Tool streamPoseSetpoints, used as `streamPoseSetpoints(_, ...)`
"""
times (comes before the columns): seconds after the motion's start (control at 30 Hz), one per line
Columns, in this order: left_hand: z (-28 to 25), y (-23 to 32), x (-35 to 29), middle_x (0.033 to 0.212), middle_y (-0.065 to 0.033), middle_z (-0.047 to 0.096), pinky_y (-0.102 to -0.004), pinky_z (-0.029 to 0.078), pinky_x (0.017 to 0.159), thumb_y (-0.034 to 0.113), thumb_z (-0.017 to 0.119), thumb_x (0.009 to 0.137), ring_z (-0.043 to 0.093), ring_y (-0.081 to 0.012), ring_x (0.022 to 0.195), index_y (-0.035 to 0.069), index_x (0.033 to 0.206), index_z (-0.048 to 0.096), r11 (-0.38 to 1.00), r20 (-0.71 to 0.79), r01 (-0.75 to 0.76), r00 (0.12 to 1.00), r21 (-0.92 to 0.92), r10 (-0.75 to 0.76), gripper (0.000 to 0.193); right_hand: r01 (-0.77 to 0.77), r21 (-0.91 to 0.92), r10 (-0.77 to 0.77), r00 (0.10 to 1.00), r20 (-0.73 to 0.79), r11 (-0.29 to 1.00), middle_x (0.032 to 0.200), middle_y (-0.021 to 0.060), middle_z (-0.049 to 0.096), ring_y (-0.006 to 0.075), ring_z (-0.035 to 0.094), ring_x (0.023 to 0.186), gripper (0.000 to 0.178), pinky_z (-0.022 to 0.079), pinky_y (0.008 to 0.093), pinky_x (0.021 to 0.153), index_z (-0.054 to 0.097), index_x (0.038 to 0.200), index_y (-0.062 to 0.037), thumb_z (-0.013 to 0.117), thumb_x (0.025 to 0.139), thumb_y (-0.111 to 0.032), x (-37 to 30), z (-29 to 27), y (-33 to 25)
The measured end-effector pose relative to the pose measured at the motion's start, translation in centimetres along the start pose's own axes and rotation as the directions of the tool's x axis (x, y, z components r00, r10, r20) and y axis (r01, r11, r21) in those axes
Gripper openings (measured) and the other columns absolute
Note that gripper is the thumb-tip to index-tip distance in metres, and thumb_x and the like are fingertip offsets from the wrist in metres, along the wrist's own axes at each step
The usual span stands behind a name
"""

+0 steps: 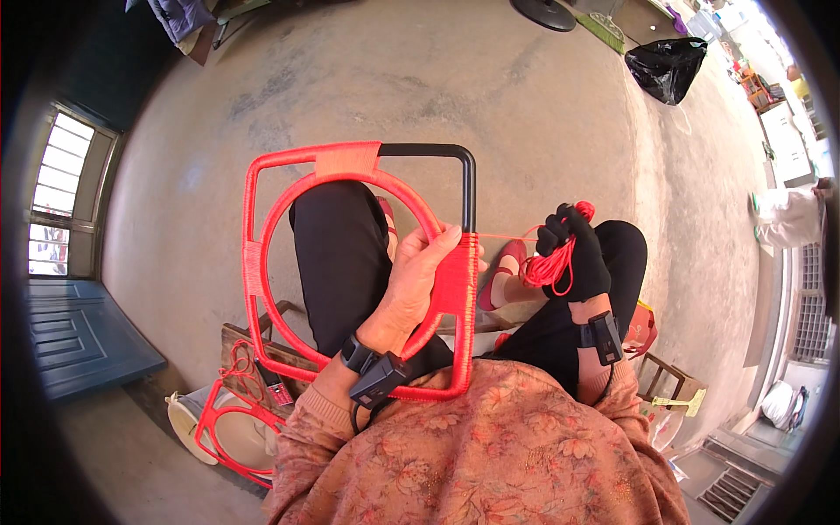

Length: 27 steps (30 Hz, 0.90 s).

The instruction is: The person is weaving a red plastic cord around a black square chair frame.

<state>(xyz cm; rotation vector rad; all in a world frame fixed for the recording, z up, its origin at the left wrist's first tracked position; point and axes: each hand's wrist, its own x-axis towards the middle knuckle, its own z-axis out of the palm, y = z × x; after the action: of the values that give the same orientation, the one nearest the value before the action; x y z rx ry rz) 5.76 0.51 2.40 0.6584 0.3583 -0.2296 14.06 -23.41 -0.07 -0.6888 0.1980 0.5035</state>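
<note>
A square frame with a ring inside it (pixel 252 214) lies upright across my lap, wound almost all over in red cord. Its upper right corner is bare black tube (pixel 471 188). My left hand (pixel 416 271), ungloved, grips the frame's right side at the wide red-wrapped band, thumb on top near where the winding ends. In my right hand (pixel 577 258), which wears a black glove, is a bundle of red cord (pixel 553 262). One strand runs taut from the bundle to the frame's edge beside my left thumb.
Another red-wrapped frame (pixel 236 437) leans by a whitish bucket (pixel 188 429) at lower left, near a wooden stool (pixel 241 346). A black plastic bag (pixel 667 68) and a green broom (pixel 602 31) are at the far right. A person (pixel 792 217) stands at the right edge.
</note>
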Motion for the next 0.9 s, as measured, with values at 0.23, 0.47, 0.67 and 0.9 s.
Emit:
streamPoseSetpoints(0.23, 0.1, -0.4, 0.7, 0.085, -0.0115, 0.069, -0.0293, 0.056, 0.064, 0.014, 0.062, 0.094, 0.069, -0.0192, 0.07, 0.005, 0.1, 0.057, 0.99, -0.064, -0.074, 0.995, 0.117, 0.082, 0.012, -0.131, -0.907, -0.217, 0.948, -0.232, 0.399, 0.099, 0.0128, 0.066, 0.0189, 0.063, 0.085, 0.047, 0.05, 0.0304, 0.077, 0.057, 0.117, 0.0013, 0.07, 0.088, -0.033, 2.4, -3.6, -5.0)
streamPoseSetpoints(0.47, 0.1, -0.9, 0.6, 0.095, -0.0079, 0.066, -0.0257, 0.05, 0.079, 0.011, 0.065, 0.092, 0.063, -0.0124, 0.087, -0.001, 0.126, 0.05, 0.837, -0.118, -0.232, 0.937, 0.495, 0.329, 0.039, 0.294, -0.859, -0.492, 0.722, 0.487, -0.418, 0.111, 0.0162, 0.068, 0.0349, 0.068, 0.097, 0.049, 0.056, 0.0413, 0.08, 0.053, 0.128, -0.0119, 0.06, 0.082, 0.0, 4.3, 4.4, -0.2)
streamPoseSetpoints(0.67, 0.1, -0.9, 0.7, 0.106, -0.0072, 0.064, -0.0289, 0.046, 0.09, 0.005, 0.062, 0.091, 0.06, -0.013, 0.098, 0.0, 0.132, 0.046, 0.826, -0.117, -0.319, 0.902, 0.464, 0.414, 0.044, 0.589, -0.335, 0.088, 0.574, 0.814, -0.735, 0.124, 0.0127, 0.06, 0.0302, 0.056, 0.117, 0.033, 0.044, 0.0461, 0.097, 0.063, 0.11, -0.007, 0.059, 0.077, -0.008, 3.9, 12.3, 2.2)
streamPoseSetpoints(0.9, -0.1, -0.5, 1.0, 0.104, -0.0047, 0.065, -0.026, 0.05, 0.084, 0.005, 0.06, 0.093, 0.062, -0.0115, 0.094, 0.001, 0.127, 0.052, 0.96, -0.068, -0.181, 0.978, 0.213, 0.2, 0.036, 0.567, -0.763, -0.468, 0.607, 0.642, -0.311, 0.123, 0.015, 0.062, 0.0323, 0.058, 0.116, 0.034, 0.047, 0.0401, 0.096, 0.063, 0.115, -0.0055, 0.066, 0.083, -0.015, 2.7, 10.3, 2.1)
